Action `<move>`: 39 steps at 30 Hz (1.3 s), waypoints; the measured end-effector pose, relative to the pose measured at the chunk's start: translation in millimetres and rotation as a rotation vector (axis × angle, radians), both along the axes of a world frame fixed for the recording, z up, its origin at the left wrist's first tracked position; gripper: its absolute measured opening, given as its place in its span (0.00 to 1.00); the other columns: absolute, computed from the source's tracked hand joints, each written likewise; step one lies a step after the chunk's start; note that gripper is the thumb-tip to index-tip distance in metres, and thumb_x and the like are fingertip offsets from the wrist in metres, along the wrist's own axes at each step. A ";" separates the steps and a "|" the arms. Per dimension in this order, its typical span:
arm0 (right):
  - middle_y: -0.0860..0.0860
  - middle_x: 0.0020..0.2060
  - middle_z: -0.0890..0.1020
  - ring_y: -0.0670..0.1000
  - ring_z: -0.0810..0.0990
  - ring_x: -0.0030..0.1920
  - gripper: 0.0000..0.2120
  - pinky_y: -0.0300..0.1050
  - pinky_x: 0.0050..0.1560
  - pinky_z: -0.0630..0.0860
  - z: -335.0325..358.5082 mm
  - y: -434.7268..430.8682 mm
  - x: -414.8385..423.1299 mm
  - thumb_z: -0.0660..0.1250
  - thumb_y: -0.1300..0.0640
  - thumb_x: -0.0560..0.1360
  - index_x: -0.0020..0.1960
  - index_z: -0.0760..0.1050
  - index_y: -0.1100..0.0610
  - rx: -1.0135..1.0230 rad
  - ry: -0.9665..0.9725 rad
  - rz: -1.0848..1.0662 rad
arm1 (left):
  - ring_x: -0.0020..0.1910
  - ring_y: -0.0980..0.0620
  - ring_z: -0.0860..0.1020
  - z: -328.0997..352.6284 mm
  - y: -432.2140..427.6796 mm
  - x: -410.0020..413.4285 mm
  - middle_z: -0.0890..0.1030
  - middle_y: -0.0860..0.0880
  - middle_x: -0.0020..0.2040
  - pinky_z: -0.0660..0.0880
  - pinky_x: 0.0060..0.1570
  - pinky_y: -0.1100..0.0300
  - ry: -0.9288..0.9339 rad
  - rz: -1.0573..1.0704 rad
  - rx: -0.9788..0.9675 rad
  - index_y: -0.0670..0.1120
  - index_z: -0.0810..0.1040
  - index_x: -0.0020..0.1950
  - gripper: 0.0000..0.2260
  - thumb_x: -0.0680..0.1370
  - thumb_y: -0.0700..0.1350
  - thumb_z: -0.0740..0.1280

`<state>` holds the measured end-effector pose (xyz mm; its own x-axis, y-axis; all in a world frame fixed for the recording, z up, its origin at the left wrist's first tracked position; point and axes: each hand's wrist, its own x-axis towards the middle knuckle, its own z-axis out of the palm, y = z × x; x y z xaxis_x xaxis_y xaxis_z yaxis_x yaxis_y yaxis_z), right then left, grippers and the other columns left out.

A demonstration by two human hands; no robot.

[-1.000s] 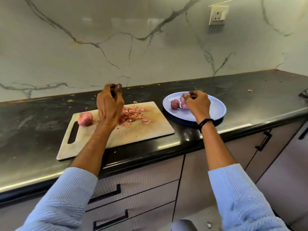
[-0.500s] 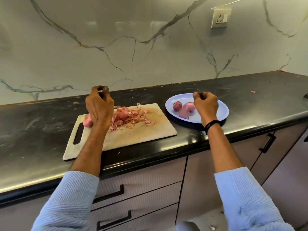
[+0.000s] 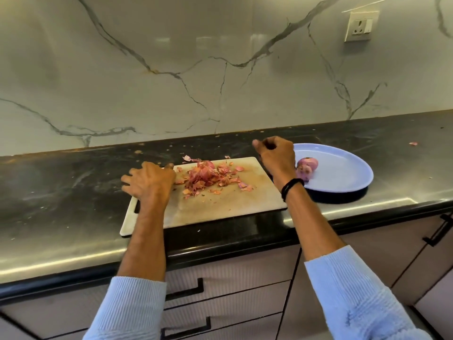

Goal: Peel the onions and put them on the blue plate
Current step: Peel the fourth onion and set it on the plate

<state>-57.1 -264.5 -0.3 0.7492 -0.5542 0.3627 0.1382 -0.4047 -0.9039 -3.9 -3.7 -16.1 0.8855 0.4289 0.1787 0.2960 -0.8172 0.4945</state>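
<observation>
The blue plate sits on the dark counter to the right of the cutting board. Peeled purple onions lie at the plate's left side, partly hidden behind my right wrist. My right hand hovers between the board's far right corner and the plate, fingers curled, with nothing visible in it. My left hand is down on the left part of the board, fingers arched. The unpeeled onion that lay there is hidden beneath it. A heap of pink onion peels lies mid-board.
The black counter runs left and right against a marble wall with a socket. A stray peel scrap lies far right. Drawers with black handles are below the counter's front edge.
My left hand has dropped from above onto the board's left side, covering the unpeeled onion. My right hand has pulled left off the plate, leaving the peeled onions there.
</observation>
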 end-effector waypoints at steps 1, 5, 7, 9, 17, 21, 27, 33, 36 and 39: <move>0.48 0.42 0.83 0.49 0.82 0.46 0.08 0.50 0.52 0.79 -0.6 10.1 3.3 0.73 0.51 0.76 0.48 0.80 0.55 -0.051 0.003 0.039 | 0.65 0.34 0.69 -1.9 1.3 1.1 0.74 0.35 0.65 0.67 0.63 0.42 -0.001 -0.019 -0.019 0.39 0.76 0.62 0.30 0.77 0.65 0.65; 0.51 0.41 0.84 0.48 0.79 0.44 0.05 0.42 0.47 0.73 1.1 47.9 25.2 0.72 0.58 0.77 0.48 0.82 0.60 -0.262 -0.030 0.122 | 0.55 0.38 0.75 -4.2 4.4 11.6 0.80 0.37 0.55 0.68 0.54 0.47 -0.043 -0.074 -0.027 0.38 0.79 0.56 0.28 0.77 0.65 0.66; 0.53 0.42 0.85 0.51 0.81 0.45 0.05 0.47 0.49 0.76 0.9 61.2 36.2 0.68 0.65 0.76 0.46 0.83 0.61 -0.326 -0.048 0.135 | 0.51 0.38 0.77 -5.8 7.7 16.4 0.82 0.38 0.51 0.68 0.51 0.48 -0.072 -0.083 -0.042 0.39 0.80 0.51 0.25 0.77 0.63 0.67; 0.53 0.43 0.85 0.52 0.82 0.48 0.10 0.50 0.52 0.78 -2.0 68.8 46.9 0.65 0.69 0.75 0.46 0.84 0.60 -0.358 -0.022 0.148 | 0.47 0.41 0.78 -2.9 7.6 17.0 0.82 0.40 0.45 0.72 0.52 0.48 -0.134 -0.101 -0.109 0.39 0.80 0.47 0.23 0.77 0.61 0.68; 0.52 0.43 0.83 0.50 0.79 0.46 0.07 0.43 0.48 0.75 -4.9 75.3 76.4 0.74 0.55 0.75 0.47 0.80 0.59 -0.329 -0.041 0.228 | 0.44 0.52 0.84 11.4 -21.9 14.0 0.85 0.47 0.45 0.81 0.48 0.59 -0.386 -0.513 -0.939 0.40 0.81 0.56 0.22 0.78 0.59 0.67; 0.53 0.50 0.86 0.49 0.82 0.53 0.07 0.50 0.58 0.78 -2.9 73.4 85.8 0.70 0.63 0.78 0.55 0.84 0.60 -0.296 -0.101 0.310 | 0.45 0.45 0.80 21.8 -33.6 30.2 0.82 0.43 0.44 0.81 0.52 0.47 -0.378 -0.478 -1.210 0.41 0.82 0.48 0.21 0.78 0.60 0.67; 0.49 0.52 0.83 0.47 0.82 0.54 0.17 0.51 0.59 0.80 8.1 76.6 98.0 0.73 0.56 0.76 0.64 0.79 0.55 -0.093 -0.191 0.508 | 0.48 0.48 0.82 32.3 -30.5 54.4 0.83 0.44 0.49 0.81 0.45 0.59 -0.344 -0.535 -1.318 0.45 0.81 0.48 0.17 0.81 0.57 0.64; 0.50 0.54 0.84 0.47 0.82 0.56 0.19 0.50 0.58 0.81 7.2 83.3 106.2 0.74 0.51 0.74 0.62 0.80 0.56 -0.119 -0.248 0.528 | 0.56 0.44 0.83 31.4 -35.7 67.8 0.84 0.42 0.56 0.81 0.56 0.53 -0.328 -0.668 -1.267 0.42 0.81 0.60 0.20 0.79 0.56 0.66; 0.52 0.54 0.82 0.50 0.82 0.57 0.21 0.50 0.57 0.82 4.3 83.8 108.2 0.74 0.52 0.74 0.65 0.78 0.57 0.035 -0.228 0.558 | 0.61 0.44 0.81 28.7 -33.1 67.0 0.83 0.42 0.61 0.78 0.62 0.49 -0.314 -0.715 -1.332 0.43 0.79 0.66 0.21 0.75 0.51 0.69; 0.54 0.57 0.81 0.52 0.81 0.58 0.21 0.48 0.56 0.82 5.4 84.1 106.4 0.73 0.59 0.75 0.67 0.76 0.59 0.188 -0.192 0.635 | 0.62 0.46 0.81 29.9 -32.1 62.6 0.82 0.43 0.63 0.77 0.63 0.52 -0.292 -0.765 -1.402 0.44 0.78 0.68 0.19 0.77 0.45 0.67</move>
